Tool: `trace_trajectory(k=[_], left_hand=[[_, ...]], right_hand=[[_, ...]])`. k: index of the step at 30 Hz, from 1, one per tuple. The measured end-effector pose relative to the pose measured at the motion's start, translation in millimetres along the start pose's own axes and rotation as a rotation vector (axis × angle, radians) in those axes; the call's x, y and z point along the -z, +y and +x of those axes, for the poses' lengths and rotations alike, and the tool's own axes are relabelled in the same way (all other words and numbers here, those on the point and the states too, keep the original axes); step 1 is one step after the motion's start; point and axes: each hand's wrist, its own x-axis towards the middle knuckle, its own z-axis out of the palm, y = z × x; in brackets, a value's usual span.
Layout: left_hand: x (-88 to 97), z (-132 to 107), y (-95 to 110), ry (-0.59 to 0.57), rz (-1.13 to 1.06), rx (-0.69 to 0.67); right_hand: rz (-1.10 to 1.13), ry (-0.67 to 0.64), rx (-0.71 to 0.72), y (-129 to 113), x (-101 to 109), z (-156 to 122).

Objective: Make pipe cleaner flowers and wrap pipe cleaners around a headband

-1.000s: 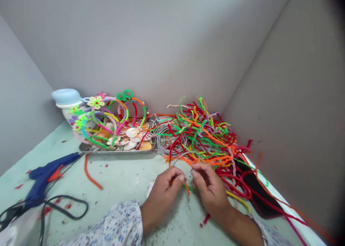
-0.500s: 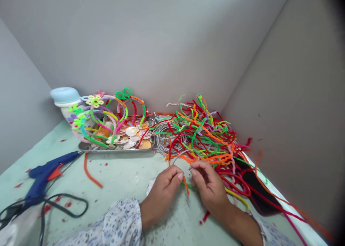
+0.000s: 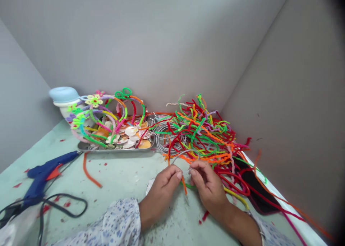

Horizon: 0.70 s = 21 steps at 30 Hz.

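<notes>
My left hand (image 3: 161,190) and my right hand (image 3: 208,186) meet over the pale green table, fingertips almost touching. Both pinch a thin grey wire hoop (image 3: 182,154) that arches up between them. A short orange pipe cleaner (image 3: 184,185) hangs down from where the fingers meet. Just beyond the hands lies a big tangled pile of pipe cleaners (image 3: 207,138) in red, green, orange and yellow. A coil of grey wire (image 3: 164,138) sits at the pile's left edge.
A metal tray (image 3: 115,149) with shells and several pipe-cleaner headbands stands at the back left, a pale blue and white container (image 3: 64,97) behind it. A blue glue gun (image 3: 43,176) with black cable lies at left. A loose orange pipe cleaner (image 3: 88,172) lies nearby. Grey walls enclose the table.
Both hands have shifted slightly up and back toward the pile, still pinching the wire and orange piece. Nothing else moved.
</notes>
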Motion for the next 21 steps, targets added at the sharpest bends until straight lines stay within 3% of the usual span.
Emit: trace_trajectory(k=[8, 13, 21], left_hand=[[1.0, 1.3, -2.1, 0.111, -0.125, 0.005], [0.0, -2.4, -1.8, 0.187, -0.1, -0.078], [-1.0, -5.1, 4.1, 0.464, 0.009, -0.062]], right_hand=[[0.173, 0.108, -0.04, -5.6, -2.1, 0.0], [0.269, 0.131, -0.062, -6.6, -3.2, 2.0], [0.382, 0.108, 0.012, -15.6, 1.0, -0.2]])
